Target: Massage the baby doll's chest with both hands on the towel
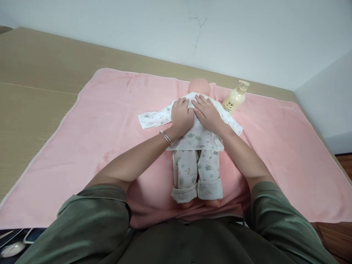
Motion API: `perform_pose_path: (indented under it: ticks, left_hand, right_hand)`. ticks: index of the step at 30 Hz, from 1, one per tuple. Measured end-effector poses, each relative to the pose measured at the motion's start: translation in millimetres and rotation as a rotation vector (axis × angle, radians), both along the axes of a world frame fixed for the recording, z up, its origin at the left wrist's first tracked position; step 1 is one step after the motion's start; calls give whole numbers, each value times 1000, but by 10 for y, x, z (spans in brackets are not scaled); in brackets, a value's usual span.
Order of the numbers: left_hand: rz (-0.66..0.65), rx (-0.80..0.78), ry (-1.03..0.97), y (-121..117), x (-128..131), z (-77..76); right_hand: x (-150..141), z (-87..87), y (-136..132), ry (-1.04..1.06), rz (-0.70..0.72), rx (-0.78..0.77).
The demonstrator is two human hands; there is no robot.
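A baby doll (199, 86) lies on a pink blanket with its smooth head away from me and its feet toward me; no face shows. It wears a white printed shirt (195, 141), sleeves spread sideways, and matching trousers (184, 172) with turned-up cuffs. My left hand (182, 116), a bangle at its wrist, presses on the shirt's upper left with fingers bent and close together, seemingly gripping the cloth. Flat on the upper middle of the shirt rests my right hand (207, 113), fingers stretched out. The two hands nearly meet.
A pump bottle (235, 98) of pale yellow lies tilted on the pink blanket (110, 110), right of the doll's head. Underneath is a wooden table (35, 66) against a white wall. A computer mouse (13, 249) and a phone-like device (34, 235) show at the lower left.
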State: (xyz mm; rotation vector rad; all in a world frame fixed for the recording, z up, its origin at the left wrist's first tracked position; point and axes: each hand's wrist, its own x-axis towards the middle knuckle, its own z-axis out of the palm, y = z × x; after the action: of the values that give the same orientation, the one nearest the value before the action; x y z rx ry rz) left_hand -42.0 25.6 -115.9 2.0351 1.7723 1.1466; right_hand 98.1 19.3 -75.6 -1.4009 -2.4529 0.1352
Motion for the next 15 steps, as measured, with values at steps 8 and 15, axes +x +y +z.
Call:
perform_pose_path:
  ticks: [8,15]
  left_hand:
    - [-31,-31,-151,61,-31,146]
    - [-290,-145,-907,52,373,748]
  right_hand:
    - [38,361,-288,-158,36,-164]
    - [621,852,-245,212,-184,22]
